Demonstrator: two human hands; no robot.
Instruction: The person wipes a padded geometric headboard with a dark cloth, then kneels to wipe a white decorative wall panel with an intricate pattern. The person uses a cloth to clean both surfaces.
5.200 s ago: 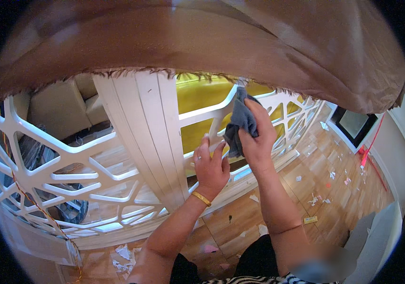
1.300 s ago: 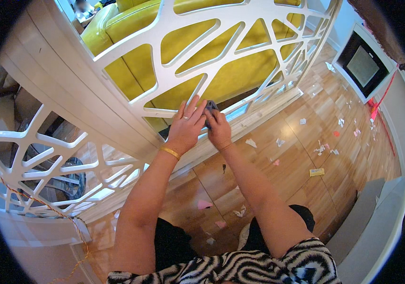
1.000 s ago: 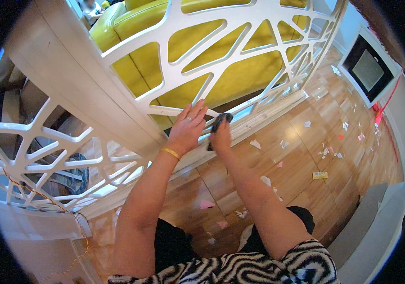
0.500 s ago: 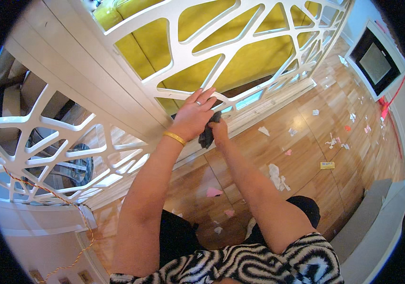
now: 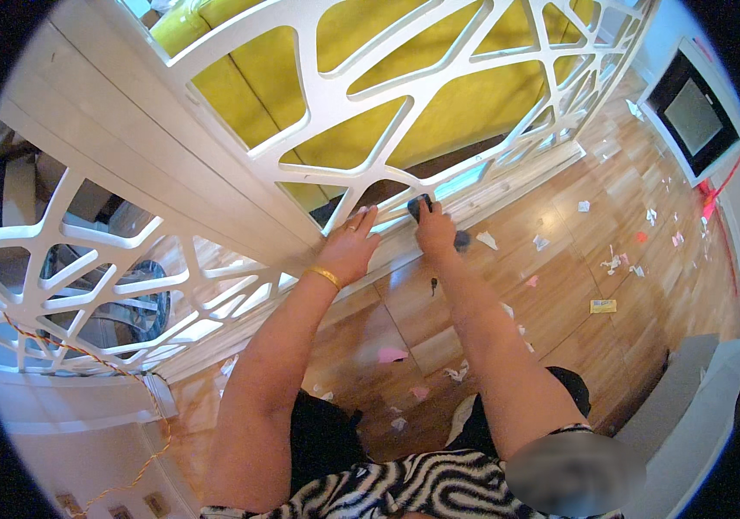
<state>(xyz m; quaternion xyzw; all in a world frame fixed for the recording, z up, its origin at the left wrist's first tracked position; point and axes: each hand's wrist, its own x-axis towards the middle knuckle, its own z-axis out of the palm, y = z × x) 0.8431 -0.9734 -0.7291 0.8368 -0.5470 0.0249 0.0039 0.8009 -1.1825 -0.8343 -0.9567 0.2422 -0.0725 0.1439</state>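
Note:
A white lattice panel (image 5: 396,91) with irregular cut-outs rises in front of me. My left hand (image 5: 348,249), with a ring and a yellow bracelet at the wrist, rests with fingers stretched out at the panel's lower left, by its bottom rail. To its right, my right hand (image 5: 436,232) is closed around a dark grey cloth (image 5: 419,206), pressing it against the panel's lower edge. Part of the cloth seems to hang past the hand, near the pale base ledge (image 5: 517,192). The palm hides the rest of the cloth.
Behind the panel stands a yellow sofa (image 5: 482,104). Paper scraps and a small yellow packet (image 5: 603,306) litter the wood floor (image 5: 560,259). A second lattice panel (image 5: 110,281) with a twisted cord (image 5: 84,356) is at left. A framed black panel (image 5: 693,111) is at right.
My right hand has moved right and slightly up along the panel with the cloth. The left hand has slid down from the lattice toward the bottom rail, away from the cloth.

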